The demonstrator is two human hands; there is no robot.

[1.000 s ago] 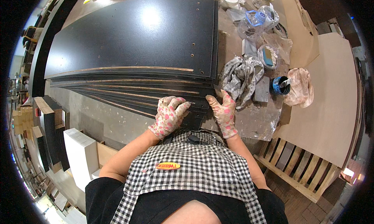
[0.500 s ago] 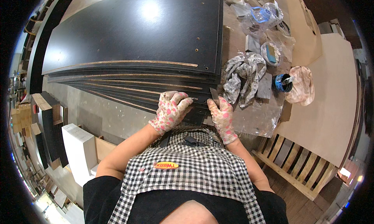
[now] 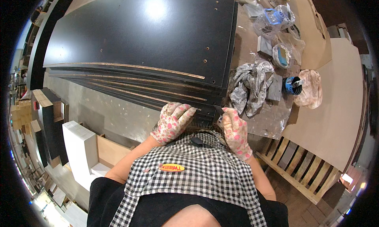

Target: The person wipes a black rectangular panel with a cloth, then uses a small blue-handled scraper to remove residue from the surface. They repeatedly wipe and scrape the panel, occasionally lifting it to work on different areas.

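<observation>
A fanned stack of black panels with narrow grooves showing bare brown board lies before me. My left hand, in a white glove with pink spots, rests at the near edge of a lower panel, its fingers bent over it. At the stack's near right corner, my right hand, gloved alike, is closed around a flat scraper. Its dark blade points at the panel edges; the rest is hidden in the fingers. Whether the blade touches a panel I cannot tell.
Right of the stack lie a crumpled stained cloth, an open dark can, a pinkish rag and a clear plastic bottle. A wooden pallet stands lower right, a white box lower left.
My right hand has come nearer to my body with the scraper, whose blade has turned and shows less. My left hand stays at the same panel edge. The whole view has shifted slightly.
</observation>
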